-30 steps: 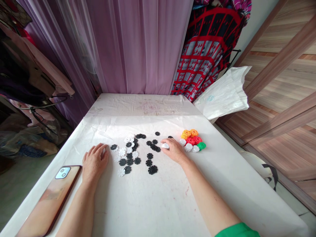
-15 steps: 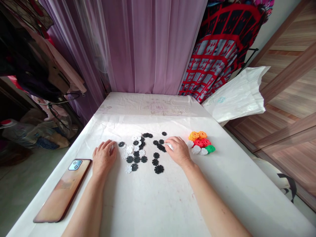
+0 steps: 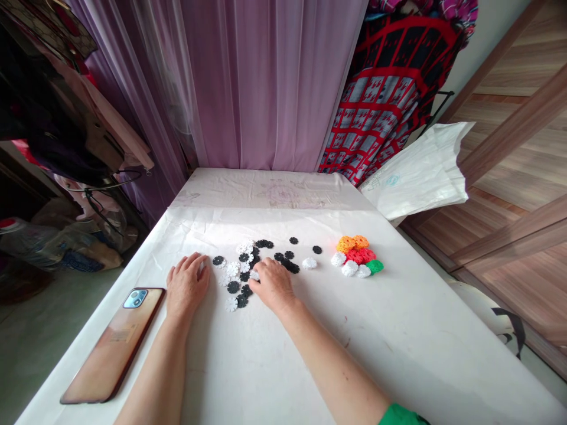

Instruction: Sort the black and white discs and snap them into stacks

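Note:
Black and white snowflake discs (image 3: 246, 265) lie scattered on the white table (image 3: 283, 354). My right hand (image 3: 273, 284) rests over the middle of the scatter, fingers curled down onto a white disc (image 3: 254, 274). My left hand (image 3: 186, 284) lies palm down at the left edge of the scatter, fingers spread. One white disc (image 3: 309, 262) lies alone to the right of the black ones. A small cluster of orange, red, green and white discs (image 3: 358, 258) sits further right.
A phone (image 3: 114, 342) lies face down near the table's left edge. A white plastic bag (image 3: 419, 171) hangs over the far right corner. Purple curtains (image 3: 248, 82) and a red patterned cloth (image 3: 390, 88) stand behind the table.
My right hand left a white disc lying on the table near the coloured cluster and moved left onto the middle of the scatter. My left hand stayed where it was.

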A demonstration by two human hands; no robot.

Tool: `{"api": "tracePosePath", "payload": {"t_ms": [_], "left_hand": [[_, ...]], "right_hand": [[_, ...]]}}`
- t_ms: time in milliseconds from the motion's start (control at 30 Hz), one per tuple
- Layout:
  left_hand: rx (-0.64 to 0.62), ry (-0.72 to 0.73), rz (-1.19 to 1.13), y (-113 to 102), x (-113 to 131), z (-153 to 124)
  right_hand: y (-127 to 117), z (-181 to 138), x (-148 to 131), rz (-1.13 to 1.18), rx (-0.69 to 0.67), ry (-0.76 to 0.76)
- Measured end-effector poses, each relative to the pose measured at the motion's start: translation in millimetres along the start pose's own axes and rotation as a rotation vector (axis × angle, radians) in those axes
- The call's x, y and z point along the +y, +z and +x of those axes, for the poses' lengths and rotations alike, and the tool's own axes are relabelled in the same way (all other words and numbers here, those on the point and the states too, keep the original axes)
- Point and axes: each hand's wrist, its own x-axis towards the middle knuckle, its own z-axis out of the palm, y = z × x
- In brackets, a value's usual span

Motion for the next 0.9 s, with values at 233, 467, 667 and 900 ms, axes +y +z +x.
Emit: {"api": "tracePosePath", "payload": {"t_ms": [233, 467, 667, 900], "left_hand": [[-0.033, -0.004, 0.031, -2.0, 0.3, 0.2], [-0.011, 0.013, 0.018, 1.5, -3.8, 1.6], [0.006, 0.019, 0.022, 3.4, -5.4, 2.6], [-0.004, 0.038, 0.031, 3.4, -7.5, 5.2]], "right_hand": [[-5.9, -2.0, 2.1, 0.106, -0.019, 0.076], [-18.2, 4.7, -4.2, 0.028, -0.118, 0.108], [-14.0, 2.7, -13.1, -0.111, -0.059, 0.026], [-34.6, -11.4, 32.7, 0.062, 0.089, 0.123]]}}
